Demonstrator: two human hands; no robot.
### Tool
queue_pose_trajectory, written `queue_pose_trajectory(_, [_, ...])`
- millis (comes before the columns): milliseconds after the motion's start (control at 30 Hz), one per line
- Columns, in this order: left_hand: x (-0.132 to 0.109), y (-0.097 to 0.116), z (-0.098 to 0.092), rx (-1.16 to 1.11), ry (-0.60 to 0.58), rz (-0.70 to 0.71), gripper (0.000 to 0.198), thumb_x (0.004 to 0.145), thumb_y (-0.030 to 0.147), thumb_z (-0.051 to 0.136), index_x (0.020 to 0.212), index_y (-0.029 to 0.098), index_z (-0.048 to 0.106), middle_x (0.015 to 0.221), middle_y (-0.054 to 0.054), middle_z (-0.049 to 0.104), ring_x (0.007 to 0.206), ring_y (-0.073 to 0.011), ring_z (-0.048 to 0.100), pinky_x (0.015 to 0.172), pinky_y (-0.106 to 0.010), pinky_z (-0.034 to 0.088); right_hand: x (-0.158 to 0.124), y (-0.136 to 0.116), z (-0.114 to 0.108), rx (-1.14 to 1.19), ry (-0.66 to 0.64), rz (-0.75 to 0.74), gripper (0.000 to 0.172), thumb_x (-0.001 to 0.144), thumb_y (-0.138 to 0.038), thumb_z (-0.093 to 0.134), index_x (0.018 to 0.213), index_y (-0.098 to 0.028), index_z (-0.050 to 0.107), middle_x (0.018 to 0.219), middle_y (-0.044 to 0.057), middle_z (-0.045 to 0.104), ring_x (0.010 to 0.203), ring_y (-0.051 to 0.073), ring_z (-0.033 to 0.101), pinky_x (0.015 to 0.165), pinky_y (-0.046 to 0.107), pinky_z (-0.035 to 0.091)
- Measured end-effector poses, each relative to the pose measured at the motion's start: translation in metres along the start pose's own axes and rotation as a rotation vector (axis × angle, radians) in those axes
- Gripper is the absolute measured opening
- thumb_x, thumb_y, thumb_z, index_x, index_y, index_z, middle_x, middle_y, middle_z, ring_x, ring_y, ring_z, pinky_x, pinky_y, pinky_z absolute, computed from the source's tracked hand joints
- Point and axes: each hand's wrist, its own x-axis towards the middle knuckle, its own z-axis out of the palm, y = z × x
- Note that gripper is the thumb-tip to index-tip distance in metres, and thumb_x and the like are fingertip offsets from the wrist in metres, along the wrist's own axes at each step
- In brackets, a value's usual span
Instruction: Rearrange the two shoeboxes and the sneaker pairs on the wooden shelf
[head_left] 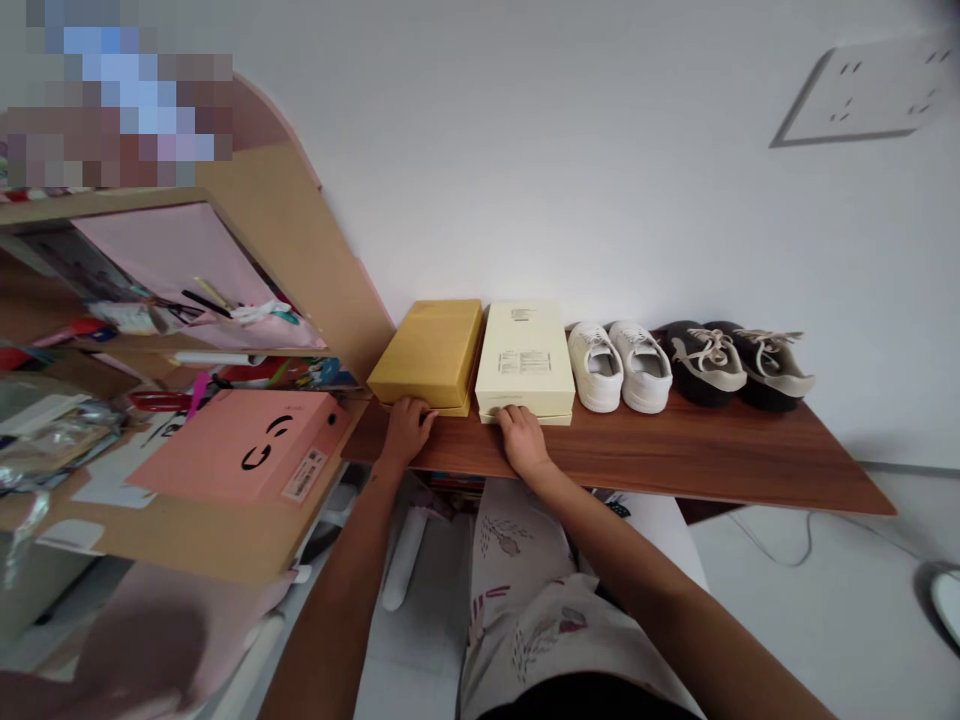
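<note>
Side by side on a brown wooden shelf board (pixel 622 450) lie a mustard-yellow shoebox (pixel 431 350) and a cream shoebox (pixel 525 345) with small print on its lid. My left hand (pixel 407 430) grips the front edge of the yellow box, its fingers curled against the lid's rim. At the front edge of the cream box, my right hand (pixel 521 437) has its fingers bent onto the rim. Both lids are on, with a thin gap showing along the front of each. The fingertips are partly hidden.
Right of the boxes stand white sneakers (pixel 598 370) and black-and-beige sneakers (pixel 709 365). A pink box (pixel 240 445) lies on a cluttered desk (pixel 247 535) at left, below a shelf unit (pixel 300 240). Behind is a white wall with a socket panel (pixel 862 90); a cable (pixel 780 560) runs along the floor.
</note>
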Motion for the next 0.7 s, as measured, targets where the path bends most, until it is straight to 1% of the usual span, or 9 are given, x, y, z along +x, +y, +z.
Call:
queue_pose_trajectory(200, [-0.004,0.011,-0.004,-0.012,0.094,-0.081,0.021,0.087,0.04,0.055,0.091,0.019,0.058,0.095,-0.013,0.058,0.101,-0.0308,0.055,0.093,-0.047,0.044,0.006,0.0,0.003,0.104,0.027,0.019,0.024,0.094,-0.011,0.046,0.104,-0.02,0.066,0.099,0.011,0.062,0.095,0.024,0.053,0.085,0.035,0.043])
queue_pose_trajectory(267, [-0.004,0.023,-0.006,-0.01,0.187,-0.089,0.026,0.088,0.039,0.054,0.1,0.017,0.057,0.1,-0.015,0.059,0.106,-0.0323,0.054,0.095,-0.049,0.042,0.004,-0.001,0.001,0.206,0.099,0.0,0.024,0.094,-0.012,0.047,0.105,-0.02,0.066,0.104,0.011,0.062,0.101,0.023,0.053,0.088,0.034,0.044])
queue_pose_trajectory(333, [-0.003,0.047,-0.007,-0.014,0.337,-0.101,0.03,0.089,0.037,0.052,0.109,0.014,0.055,0.106,-0.019,0.058,0.111,-0.0333,0.053,0.099,-0.052,0.04,-0.003,0.002,-0.007,0.307,0.202,-0.068,0.022,0.093,-0.015,0.049,0.104,-0.021,0.067,0.111,0.01,0.062,0.108,0.022,0.053,0.094,0.036,0.044])
queue_pose_trajectory(400, [-0.004,0.086,-0.005,-0.061,0.481,-0.097,0.032,0.091,0.033,0.051,0.115,0.013,0.053,0.112,-0.02,0.057,0.114,-0.0326,0.051,0.102,-0.053,0.038,-0.017,0.014,-0.02,0.357,0.318,-0.108,0.018,0.092,-0.02,0.052,0.104,-0.023,0.066,0.117,0.01,0.061,0.114,0.022,0.053,0.101,0.04,0.042])
queue_pose_trajectory(467, [-0.006,0.139,0.002,-0.165,0.521,-0.032,0.033,0.091,0.03,0.053,0.121,0.015,0.051,0.116,-0.019,0.056,0.116,-0.0302,0.051,0.103,-0.052,0.038,-0.033,0.037,-0.04,0.351,0.449,-0.004,0.018,0.091,-0.025,0.055,0.107,-0.024,0.064,0.121,0.012,0.059,0.118,0.024,0.052,0.104,0.045,0.04])
queue_pose_trajectory(533, [-0.005,0.198,0.016,-0.322,0.414,0.081,0.037,0.09,0.029,0.057,0.125,0.019,0.05,0.121,-0.017,0.054,0.118,-0.0282,0.052,0.104,-0.049,0.04,-0.045,0.072,-0.062,0.307,0.596,0.232,0.026,0.091,-0.03,0.055,0.116,-0.023,0.06,0.126,0.015,0.055,0.123,0.028,0.049,0.104,0.051,0.038])
queue_pose_trajectory(600, [0.005,0.254,0.038,-0.487,0.262,0.153,0.039,0.089,0.028,0.058,0.127,0.022,0.051,0.127,-0.016,0.052,0.123,-0.0274,0.05,0.107,-0.047,0.04,-0.048,0.113,-0.083,0.253,0.719,0.468,0.04,0.09,-0.034,0.054,0.127,-0.019,0.052,0.133,0.02,0.049,0.13,0.032,0.043,0.106,0.057,0.034])
queue_pose_trajectory(667, [0.024,0.299,0.067,-0.616,0.138,0.161,0.047,0.087,0.027,0.06,0.133,0.023,0.049,0.134,-0.017,0.048,0.131,-0.029,0.046,0.109,-0.048,0.038,-0.043,0.151,-0.096,0.229,0.732,0.593,0.052,0.088,-0.038,0.056,0.134,-0.016,0.046,0.139,0.023,0.043,0.135,0.034,0.037,0.108,0.059,0.03])
queue_pose_trajectory(700, [0.037,0.314,0.082,-0.648,0.123,0.102,0.05,0.085,0.025,0.062,0.134,0.022,0.048,0.138,-0.019,0.045,0.135,-0.0312,0.041,0.111,-0.05,0.036,-0.039,0.168,-0.1,0.236,0.693,0.618,0.057,0.085,-0.04,0.058,0.134,-0.014,0.045,0.141,0.024,0.042,0.137,0.035,0.036,0.108,0.059,0.03])
